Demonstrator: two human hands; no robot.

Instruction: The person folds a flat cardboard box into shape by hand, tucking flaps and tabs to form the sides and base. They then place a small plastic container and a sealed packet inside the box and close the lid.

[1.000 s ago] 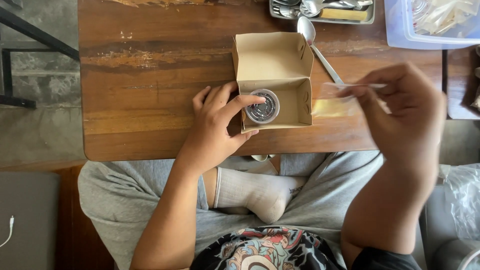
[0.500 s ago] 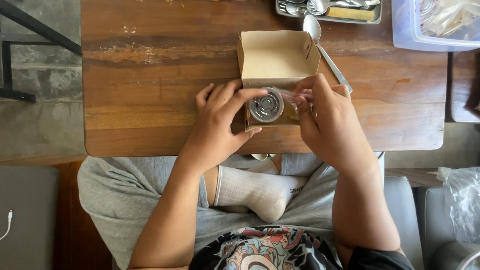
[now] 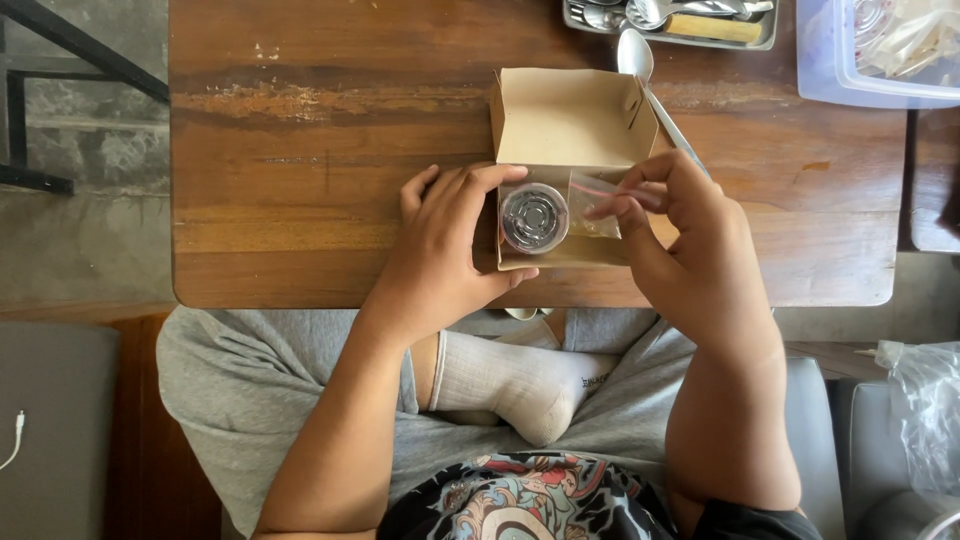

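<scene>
Hands (image 3: pixel 450 250) at open cardboard box (image 3: pixel 570 130)

We saw soft, even daylight across the wooden table (image 3: pixel 300 150), with only faint shadows under the hands. A pale glare sat on the metal spoon (image 3: pixel 640 60) and the clear plastic tub (image 3: pixel 850 70). The frame stayed sharp throughout, without obvious edge distortion.
</scene>
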